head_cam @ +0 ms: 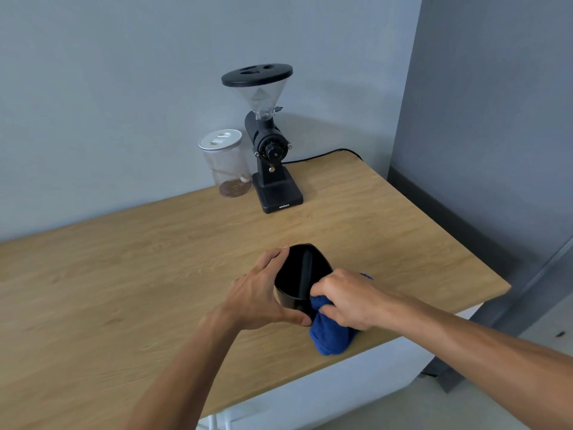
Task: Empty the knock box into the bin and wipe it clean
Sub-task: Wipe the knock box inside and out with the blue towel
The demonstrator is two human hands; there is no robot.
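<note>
A black knock box (pixel 299 271) with a dark bar across its opening stands on the wooden table (pixel 124 274) near the front right edge, its mouth tipped toward me. My left hand (pixel 263 293) grips its left wall, thumb under the near rim. My right hand (pixel 347 297) is closed on a blue cloth (pixel 330 332), pressing it against the box's near right rim. Part of the cloth hangs down onto the table. The inside of the box looks dark; no grounds can be made out. No bin is in view.
At the back of the table stand a black coffee grinder (pixel 274 169) with a clear hopper and a clear jar (pixel 228 166) with a white lid. The grinder's black cable (pixel 322 155) runs off the back right. The table edge lies just right of my hands.
</note>
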